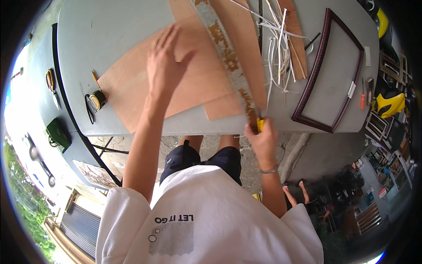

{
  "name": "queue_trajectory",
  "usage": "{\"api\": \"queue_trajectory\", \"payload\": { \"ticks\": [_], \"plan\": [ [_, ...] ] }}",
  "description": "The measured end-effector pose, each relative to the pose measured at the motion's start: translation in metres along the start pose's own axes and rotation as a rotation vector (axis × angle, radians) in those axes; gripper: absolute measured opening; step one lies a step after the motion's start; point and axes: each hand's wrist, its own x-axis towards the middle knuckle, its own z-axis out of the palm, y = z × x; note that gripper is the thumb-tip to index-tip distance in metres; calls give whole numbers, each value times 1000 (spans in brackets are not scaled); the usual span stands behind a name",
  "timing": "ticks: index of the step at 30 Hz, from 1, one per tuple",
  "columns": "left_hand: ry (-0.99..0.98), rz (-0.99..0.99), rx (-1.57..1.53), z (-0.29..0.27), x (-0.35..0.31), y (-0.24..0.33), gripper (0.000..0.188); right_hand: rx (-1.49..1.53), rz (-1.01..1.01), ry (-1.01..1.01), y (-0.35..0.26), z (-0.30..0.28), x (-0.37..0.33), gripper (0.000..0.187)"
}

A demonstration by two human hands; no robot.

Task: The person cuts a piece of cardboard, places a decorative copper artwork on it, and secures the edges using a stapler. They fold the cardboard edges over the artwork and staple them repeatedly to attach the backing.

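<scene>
A thin brown wooden sheet (198, 79) lies on the grey table, with more brown sheet (241, 26) under and beside it. My left hand (165, 64) is over the sheet's middle, fingers stretched out and thumb apart, holding nothing. Whether its palm touches the sheet I cannot tell. A long metal straightedge (228, 57), worn and rust-stained, runs across the sheets from the far edge toward me. At its near end, by the table's front edge, my right hand (264, 138) is closed around a yellow utility knife (261, 125), mostly hidden by the fingers.
Left of the sheet are a tape measure (96, 100) and a pencil (95, 78). Scissors (51, 86) and a green case (58, 134) lie on the left table. White strips (280, 48), a dark red frame (317, 66) and an orange-handled screwdriver (363, 99) lie to the right.
</scene>
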Motion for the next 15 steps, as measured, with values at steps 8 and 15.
{"api": "queue_trajectory", "payload": {
  "ticks": [8, 15],
  "plan": [
    [-138, -119, 157, -31, 9, -49, 61, -82, -75, 96, 3, -29, 71, 37],
    [-249, -413, -246, -45, 17, -54, 42, -44, -133, 234, -31, -29, 93, 34]
  ]
}}
